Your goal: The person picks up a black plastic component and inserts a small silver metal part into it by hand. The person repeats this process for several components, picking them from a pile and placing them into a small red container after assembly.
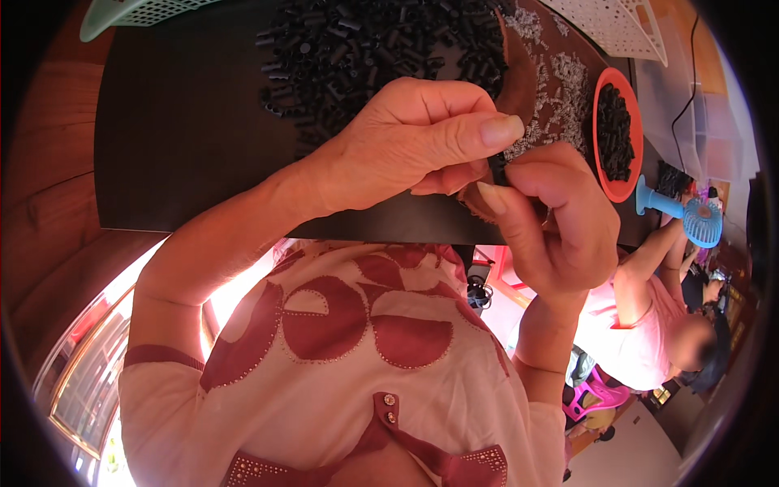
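My left hand [430, 134] is closed in a pinch, its thumb pressed over the curled fingers above the table edge. What lies between those fingertips is hidden. Close against it, my right hand [564, 215] pinches a small black piece [497, 169], mostly covered by the fingers. Beyond the hands a big pile of short black tube-like pieces [357, 61] spreads over the dark table [178, 122]. To its right, many tiny silvery metal parts [564, 89], too small to make out exactly, are scattered on a brown surface.
An orange-red bowl [602, 89] of black pieces stands at the right, beside a small blue fan [699, 221]. A green basket [122, 15] is at the far left, a white perforated basket [617, 28] at the far right. Another person in pink [641, 341] sits at the right.
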A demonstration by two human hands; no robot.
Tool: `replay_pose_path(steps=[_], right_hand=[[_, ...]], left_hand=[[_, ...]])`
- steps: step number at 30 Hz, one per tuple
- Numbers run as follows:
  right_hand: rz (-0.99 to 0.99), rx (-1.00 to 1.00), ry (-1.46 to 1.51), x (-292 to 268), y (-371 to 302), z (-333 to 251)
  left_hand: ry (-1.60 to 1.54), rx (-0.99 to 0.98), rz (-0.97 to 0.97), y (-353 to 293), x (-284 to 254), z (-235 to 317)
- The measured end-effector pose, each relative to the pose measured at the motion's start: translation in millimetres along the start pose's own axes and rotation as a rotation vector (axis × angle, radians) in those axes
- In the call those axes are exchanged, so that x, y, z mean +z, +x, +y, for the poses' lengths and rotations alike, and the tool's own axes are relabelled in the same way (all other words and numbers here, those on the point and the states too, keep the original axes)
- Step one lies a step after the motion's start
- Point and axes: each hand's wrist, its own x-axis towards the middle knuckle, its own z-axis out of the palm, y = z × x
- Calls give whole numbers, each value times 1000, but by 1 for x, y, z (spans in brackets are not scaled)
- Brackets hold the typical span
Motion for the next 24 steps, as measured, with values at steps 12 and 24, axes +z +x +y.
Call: replay_pose_path(steps=[12, 24], right_hand=[[-108, 174, 87, -6, 8, 6], [-11, -11, 65, 10, 2, 19]], left_hand=[[23, -2, 1, -1, 3, 4], [-43, -159, 66, 0, 9, 0]])
